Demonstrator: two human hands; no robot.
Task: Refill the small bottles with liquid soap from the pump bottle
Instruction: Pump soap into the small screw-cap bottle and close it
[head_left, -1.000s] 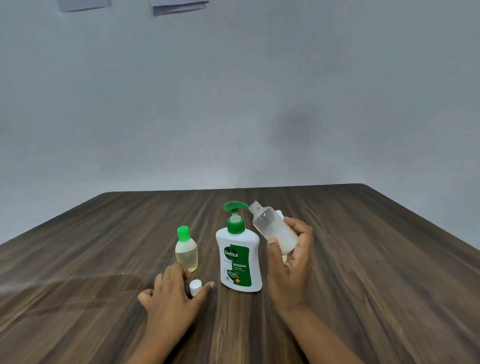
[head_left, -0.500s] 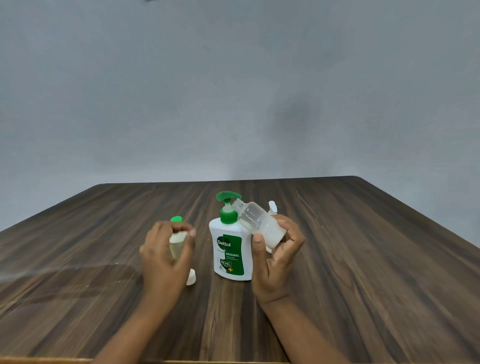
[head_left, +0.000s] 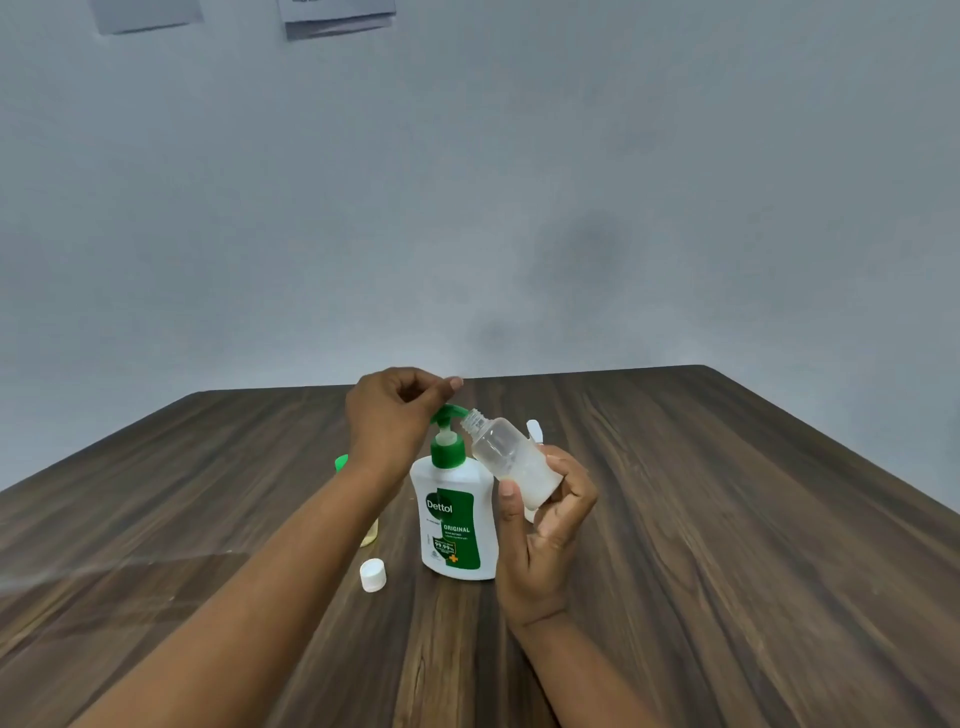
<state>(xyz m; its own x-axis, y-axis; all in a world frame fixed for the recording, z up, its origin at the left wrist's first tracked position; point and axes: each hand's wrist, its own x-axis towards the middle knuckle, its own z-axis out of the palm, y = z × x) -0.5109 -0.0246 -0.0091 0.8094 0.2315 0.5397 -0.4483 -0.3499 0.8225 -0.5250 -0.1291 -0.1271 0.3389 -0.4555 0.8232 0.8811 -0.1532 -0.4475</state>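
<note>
Soap sits low in the clear small bottle (head_left: 511, 462), a cloudy whitish layer gathered at its base. This bottle is uncapped and tilted, its threaded open neck angled up and to the left until it lies just beside the spout of the green pump head (head_left: 448, 414). It is gripped around its lower half by the right hand (head_left: 545, 525), thumb on the near side and fingers wrapped behind. A white flip cap (head_left: 534, 431) is seen just behind this hand; what it belongs to cannot be told.

The pump bottle (head_left: 457, 519) stands upright near the middle of the surface (head_left: 727, 519), white with a green label reading Dettol Original, touching or nearly touching the right thumb. The left hand (head_left: 392, 415) is held over the pump head, fingers curled loosely with the forefinger stretched toward the right; whether it presses on the pump or only hovers cannot be told, and nothing is seen clasped in it.

Behind the left forearm, a second small bottle (head_left: 370, 535) with yellowish liquid and a green cap (head_left: 341, 462) is mostly hidden. A loose white cap (head_left: 373, 574) lies on the surface just left of the pump bottle's base, toward the near edge.

Beyond the far edge, a plain grey wall (head_left: 519, 208) is seen, with two paper sheets (head_left: 337, 15) at its top.
</note>
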